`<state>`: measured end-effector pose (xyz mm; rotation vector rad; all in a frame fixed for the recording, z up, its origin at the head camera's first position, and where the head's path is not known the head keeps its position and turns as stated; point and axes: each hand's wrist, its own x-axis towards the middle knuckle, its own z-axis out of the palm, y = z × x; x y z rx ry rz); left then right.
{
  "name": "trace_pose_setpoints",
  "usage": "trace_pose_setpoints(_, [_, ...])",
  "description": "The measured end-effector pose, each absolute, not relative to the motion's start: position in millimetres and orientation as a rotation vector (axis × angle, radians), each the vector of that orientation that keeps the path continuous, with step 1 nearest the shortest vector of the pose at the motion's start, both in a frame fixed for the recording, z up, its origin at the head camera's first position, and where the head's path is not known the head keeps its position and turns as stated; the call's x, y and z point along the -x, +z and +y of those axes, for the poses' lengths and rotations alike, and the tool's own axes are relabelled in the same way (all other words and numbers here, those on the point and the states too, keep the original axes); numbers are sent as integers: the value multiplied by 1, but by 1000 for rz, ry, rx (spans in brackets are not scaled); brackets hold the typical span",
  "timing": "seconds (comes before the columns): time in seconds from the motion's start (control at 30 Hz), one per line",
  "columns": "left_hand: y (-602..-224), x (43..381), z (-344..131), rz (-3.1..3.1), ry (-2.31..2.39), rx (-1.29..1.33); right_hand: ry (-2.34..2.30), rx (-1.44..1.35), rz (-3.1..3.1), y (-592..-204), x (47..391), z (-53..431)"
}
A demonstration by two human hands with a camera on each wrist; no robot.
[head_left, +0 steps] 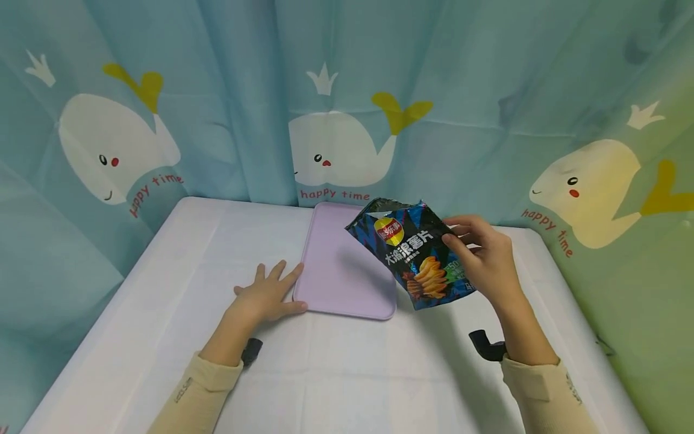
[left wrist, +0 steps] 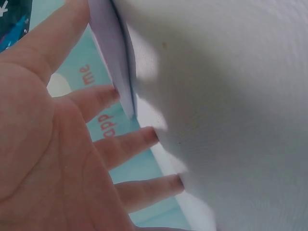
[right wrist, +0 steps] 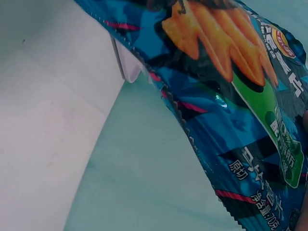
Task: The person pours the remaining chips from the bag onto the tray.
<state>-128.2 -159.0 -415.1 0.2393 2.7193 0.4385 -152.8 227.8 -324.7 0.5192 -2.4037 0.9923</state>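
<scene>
My right hand (head_left: pixel 485 256) pinches a dark blue bag of potato chips (head_left: pixel 393 259) by its right side, thumb in front. The bag hangs tilted above the right part of a light purple tray (head_left: pixel 347 286). Its upper left end gapes, showing a dark inner face. In the right wrist view the bag's printed front (right wrist: pixel 207 110) fills much of the picture, with fingertips only at the right edge. My left hand (head_left: pixel 265 295) is spread at the tray's left side, its thumb and index finger at the rim. In the left wrist view those straight fingers (left wrist: pixel 103 98) reach the tray edge.
The tray lies on a table with a white cloth (head_left: pixel 336 374). Behind and on both sides hangs a blue-green curtain (head_left: pixel 233 120) with whale prints. A black wrist-mounted piece (head_left: pixel 488 346) sits by the right sleeve, another (head_left: pixel 251 351) by the left.
</scene>
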Motion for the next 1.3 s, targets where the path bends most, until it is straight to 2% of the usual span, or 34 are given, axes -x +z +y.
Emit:
trace_pose_setpoints(0.47, [-418,132,-158,2730,426,-230,749,-818,-2462,-307,170,216])
trace_pose_setpoints(1.3, [-417,132,-157,2724,421,-221,563,-1069,-2485,-285,183,193])
